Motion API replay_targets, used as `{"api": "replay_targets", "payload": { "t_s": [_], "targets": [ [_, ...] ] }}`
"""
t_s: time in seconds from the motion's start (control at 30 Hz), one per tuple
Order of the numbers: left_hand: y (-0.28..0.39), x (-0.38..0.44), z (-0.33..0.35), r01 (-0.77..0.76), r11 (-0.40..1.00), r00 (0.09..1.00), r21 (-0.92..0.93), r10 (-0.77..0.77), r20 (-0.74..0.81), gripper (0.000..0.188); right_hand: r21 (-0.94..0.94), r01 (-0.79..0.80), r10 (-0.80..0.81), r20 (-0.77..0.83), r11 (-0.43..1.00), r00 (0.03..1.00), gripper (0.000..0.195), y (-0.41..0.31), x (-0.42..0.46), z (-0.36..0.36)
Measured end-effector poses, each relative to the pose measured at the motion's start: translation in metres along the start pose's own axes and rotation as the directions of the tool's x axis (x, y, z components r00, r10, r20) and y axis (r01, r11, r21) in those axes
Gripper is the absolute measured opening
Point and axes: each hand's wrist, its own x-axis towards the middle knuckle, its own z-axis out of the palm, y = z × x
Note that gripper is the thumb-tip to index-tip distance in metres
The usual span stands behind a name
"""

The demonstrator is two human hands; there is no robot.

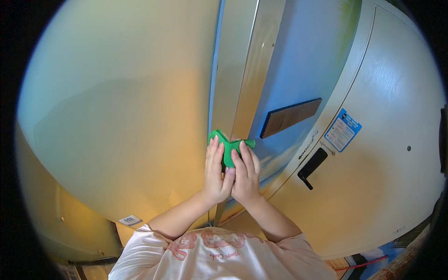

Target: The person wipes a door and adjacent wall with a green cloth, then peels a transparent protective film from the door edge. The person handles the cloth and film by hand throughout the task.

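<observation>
A green cloth [229, 154] is folded around the edge of a shiny metal corner post [232, 87]. My left hand [214, 175] presses it flat against the post's left face, fingers pointing up. On the other face, my right hand [247, 175] holds the cloth in the same way. Both thumbs come close together at the cloth's lower end. Parts of the cloth under my fingers are hidden.
Left of the post stretches a pale panel [140, 122] with a small sign [130, 220] bearing writing. On the blue wall to the right hangs a brown plaque [291, 117]. Beyond it is a white door [378, 175] with a black handle lock [312, 166], a chain [308, 145] and a blue notice [343, 130].
</observation>
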Motion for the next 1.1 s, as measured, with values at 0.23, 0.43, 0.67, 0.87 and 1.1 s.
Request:
{"api": "replay_targets", "payload": {
  "t_s": [0.23,0.43,0.67,0.87,1.1],
  "targets": [
    [0.020,0.069,-0.002,-0.136,0.987,0.984,0.088,0.145,-0.106,0.057,0.099,0.049,-0.038,-0.112,0.994,0.993,0.032,0.008,0.066,-0.023],
    [0.028,0.091,-0.002,-0.129,0.983,0.974,0.133,0.151,-0.171,0.056,0.462,-0.090,0.047,0.103,0.882,0.994,0.032,0.005,0.112,-0.059],
    [0.030,0.115,0.007,-0.195,0.905,0.926,0.377,0.297,-0.234,0.051,0.251,0.113,0.002,-0.415,0.961,0.910,0.018,-0.008,0.165,-0.035],
    [0.020,0.104,0.006,-0.249,0.872,0.922,0.421,0.347,-0.173,0.054,0.359,-0.008,0.197,-0.493,0.933,0.847,0.028,0.018,0.157,-0.015],
    [0.029,0.104,-0.002,-0.248,0.889,0.947,0.386,0.307,-0.098,0.065,0.468,0.014,0.200,-0.404,0.884,0.893,0.037,0.021,0.201,-0.024]
  ]
}}
